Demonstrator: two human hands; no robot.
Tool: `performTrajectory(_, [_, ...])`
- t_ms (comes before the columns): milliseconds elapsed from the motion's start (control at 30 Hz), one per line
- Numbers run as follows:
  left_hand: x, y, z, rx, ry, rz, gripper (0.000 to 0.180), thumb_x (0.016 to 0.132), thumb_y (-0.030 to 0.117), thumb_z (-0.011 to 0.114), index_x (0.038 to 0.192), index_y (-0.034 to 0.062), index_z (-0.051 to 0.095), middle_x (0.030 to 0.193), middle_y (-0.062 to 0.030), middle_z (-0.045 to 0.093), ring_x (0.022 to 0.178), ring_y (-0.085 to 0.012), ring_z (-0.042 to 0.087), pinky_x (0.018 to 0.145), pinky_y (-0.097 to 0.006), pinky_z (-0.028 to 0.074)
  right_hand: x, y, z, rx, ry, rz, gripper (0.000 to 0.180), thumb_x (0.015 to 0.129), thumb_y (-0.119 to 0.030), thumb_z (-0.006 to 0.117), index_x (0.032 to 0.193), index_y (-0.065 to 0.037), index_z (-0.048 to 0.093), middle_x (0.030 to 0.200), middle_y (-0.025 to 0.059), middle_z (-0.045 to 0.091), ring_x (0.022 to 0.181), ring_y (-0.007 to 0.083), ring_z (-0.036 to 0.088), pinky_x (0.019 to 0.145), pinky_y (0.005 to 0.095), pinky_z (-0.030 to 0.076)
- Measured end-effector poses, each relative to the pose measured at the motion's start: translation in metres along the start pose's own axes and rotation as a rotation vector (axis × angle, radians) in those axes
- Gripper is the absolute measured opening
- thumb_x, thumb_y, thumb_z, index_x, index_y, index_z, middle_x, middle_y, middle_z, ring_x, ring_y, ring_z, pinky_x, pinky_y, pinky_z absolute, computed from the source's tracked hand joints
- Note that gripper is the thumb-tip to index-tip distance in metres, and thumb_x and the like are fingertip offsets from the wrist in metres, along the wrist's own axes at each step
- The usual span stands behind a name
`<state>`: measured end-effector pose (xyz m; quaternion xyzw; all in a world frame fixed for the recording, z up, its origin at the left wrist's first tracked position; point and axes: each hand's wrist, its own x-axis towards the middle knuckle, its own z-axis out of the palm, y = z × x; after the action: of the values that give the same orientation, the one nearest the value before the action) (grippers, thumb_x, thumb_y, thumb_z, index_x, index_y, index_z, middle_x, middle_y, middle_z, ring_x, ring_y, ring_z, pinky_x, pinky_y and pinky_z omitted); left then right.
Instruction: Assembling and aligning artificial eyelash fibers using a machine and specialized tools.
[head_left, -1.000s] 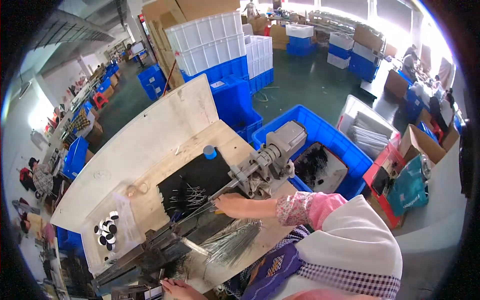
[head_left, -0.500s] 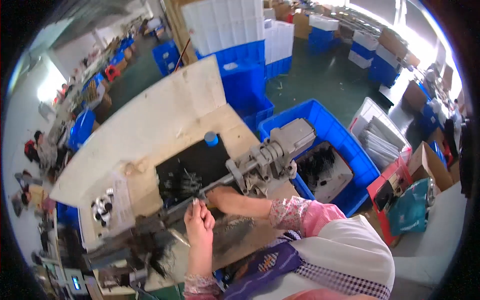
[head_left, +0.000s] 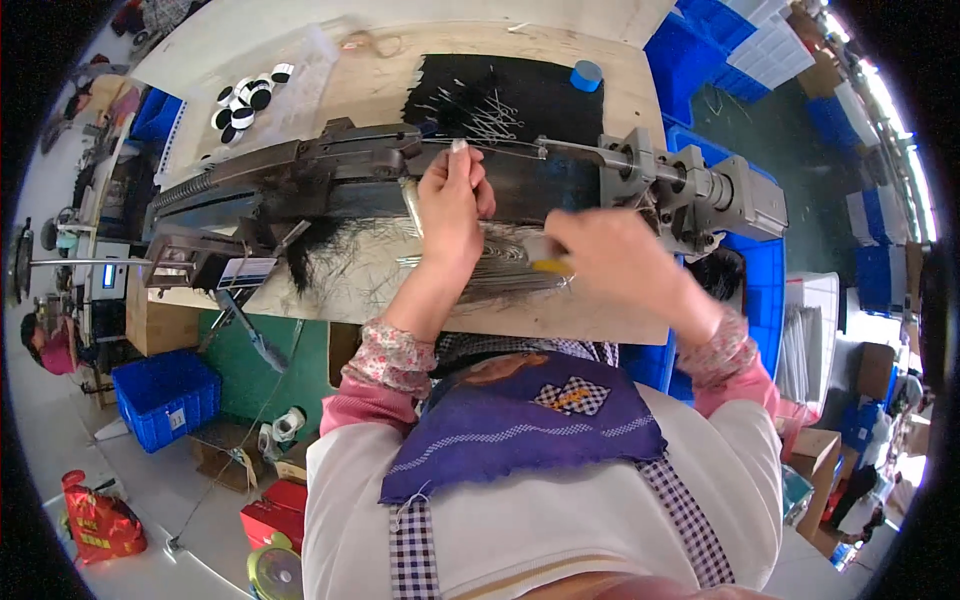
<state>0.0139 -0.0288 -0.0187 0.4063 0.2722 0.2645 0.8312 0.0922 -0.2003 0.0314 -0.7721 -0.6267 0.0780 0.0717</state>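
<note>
My left hand (head_left: 455,205) is closed in a pinch in front of a long metal machine (head_left: 350,165); what its fingertips hold is too small to make out. A thin wire (head_left: 505,150) runs beside those fingertips toward the machine's spindle (head_left: 575,150). My right hand (head_left: 625,255), smeared by motion, is over the front of the bench, near a small yellow object (head_left: 550,266); whether it grips that is unclear. Below and between my hands lies a bundle of thin metal wires (head_left: 500,275). Behind the machine, several looped wire pieces (head_left: 490,118) rest on a black mat (head_left: 570,115).
A motor block (head_left: 750,200) ends the machine at right, beside a blue crate (head_left: 757,290). Black bristles (head_left: 312,250) litter the left bench front. Farther back are black-and-white round pieces (head_left: 240,105) and a blue cap (head_left: 586,75). A blue bin (head_left: 165,395) stands on the floor.
The view has swung round to face the bench squarely. My right hand has drawn back from the machine toward me and to the right; my left hand stays pinched beside the machine.
</note>
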Motion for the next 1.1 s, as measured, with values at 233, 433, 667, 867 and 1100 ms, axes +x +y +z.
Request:
performTrajectory(233, [0.001, -0.001, -0.001, 0.075, -0.178, -0.108, 0.023, 0.098, 0.026, 0.05, 0.087, 0.0057, 0.053, 0.058, 0.0044, 0.038, 0.044, -0.0069, 0.033, 0.043, -0.025, 0.027, 0.112, 0.04, -0.033, -0.051, 0.519, 0.062, 0.012, 0.087, -0.012, 0.054, 0.097, -0.005, 0.055, 0.078, 0.0202, 0.064, 0.076, 0.037, 0.064, 0.062, 0.0467, 0.049])
performTrajectory(433, [-0.007, 0.001, -0.001, -0.013, -0.065, -0.037, 0.023, 0.099, 0.024, 0.048, 0.084, 0.0071, 0.054, 0.058, 0.0038, 0.038, 0.044, -0.0076, 0.031, 0.042, -0.026, 0.025, 0.137, 0.026, -0.028, 0.419, -0.046, 0.006, 0.02, 0.087, -0.008, 0.054, 0.1, 0.004, 0.062, 0.077, 0.0143, 0.065, 0.062, 0.0188, 0.064, 0.058, 0.0303, 0.049])
performTrajectory(667, [-0.009, 0.007, 0.008, -0.132, 0.072, -0.045, 0.027, 0.098, 0.029, 0.049, 0.083, 0.0069, 0.053, 0.056, 0.0035, 0.037, 0.042, -0.0088, 0.031, 0.042, -0.026, 0.026, 0.134, 0.04, -0.027, 0.827, -0.149, 0.057, 0.028, 0.09, -0.013, 0.057, 0.1, 0.014, 0.058, 0.091, 0.0138, 0.066, 0.065, 0.0163, 0.065, 0.06, 0.03, 0.055])
performTrajectory(867, [0.0, 0.003, -0.006, 0.024, -0.091, -0.061, 0.051, 0.098, 0.052, 0.035, 0.097, 0.0038, 0.052, 0.081, -0.008, 0.059, 0.069, -0.017, 0.057, 0.064, -0.031, 0.048, 0.144, 0.053, -0.036, 1.04, -0.306, 0.17, 0.032, 0.091, -0.019, 0.061, 0.112, 0.005, 0.059, 0.089, 0.011, 0.063, 0.071, 0.0157, 0.064, 0.061, 0.0268, 0.054])
performTrajectory(1100, [-0.009, 0.023, 0.013, -0.582, -0.176, -0.239, 0.076, 0.093, 0.062, 0.029, 0.129, -0.0043, 0.038, 0.131, -0.0221, 0.044, 0.126, -0.0312, 0.041, 0.108, -0.044, 0.034, 0.138, 0.053, -0.046, 0.116, 0.055, -0.145, 0.032, 0.092, -0.019, 0.054, 0.118, 0.0, 0.056, 0.089, 0.0125, 0.056, 0.084, 0.0293, 0.059, 0.076, 0.038, 0.049])
